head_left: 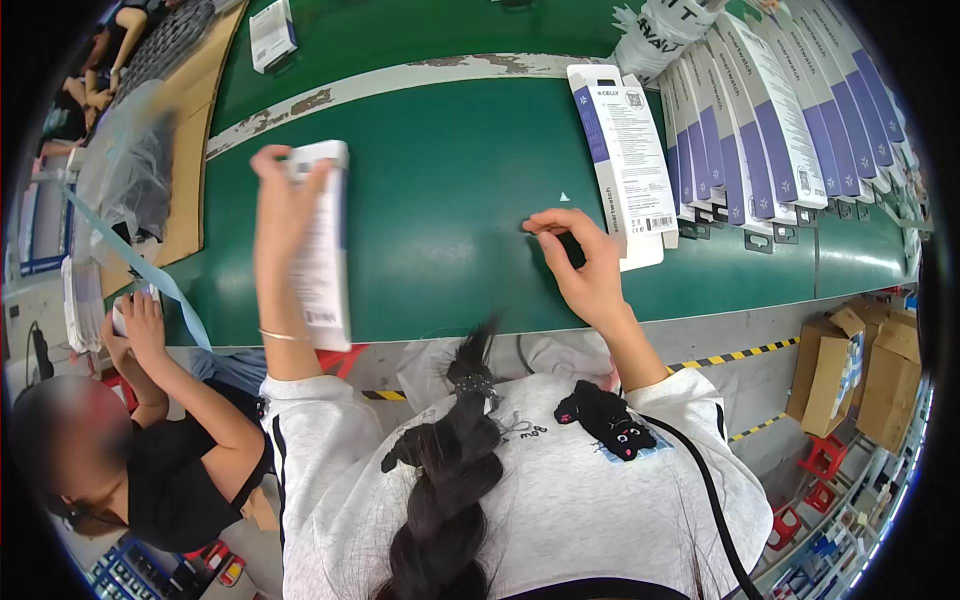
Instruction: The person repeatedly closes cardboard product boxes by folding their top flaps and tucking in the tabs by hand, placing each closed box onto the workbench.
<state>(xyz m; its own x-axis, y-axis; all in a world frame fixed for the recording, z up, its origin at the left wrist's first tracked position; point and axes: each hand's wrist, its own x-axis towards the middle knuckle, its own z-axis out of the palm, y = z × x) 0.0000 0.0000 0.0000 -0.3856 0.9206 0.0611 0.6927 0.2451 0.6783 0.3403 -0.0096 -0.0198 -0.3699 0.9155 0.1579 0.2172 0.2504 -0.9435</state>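
Observation:
At the left of the green table, my left hand (278, 205) grips an upright white smartwatch box (325, 255), thumb and fingers around its upper end; the hand is blurred. My right hand (588, 265) hovers over the table with loosely bent fingers, the thumb and forefinger tips slightly apart, and nothing visible between them. A small white scrap (563, 197) lies just beyond its fingertips. Close to its right lies an open-flapped, white and purple smartwatch box (630, 150), printed side up.
A long row of smartwatch boxes (770, 120) stands at the right, beside a tape-wrapped holder (660, 35). Another box (272, 35) lies beyond the worn strip. A co-worker (190, 450) sits at the left near clear plastic bags (125, 170). Cartons (830, 370) stand on the floor.

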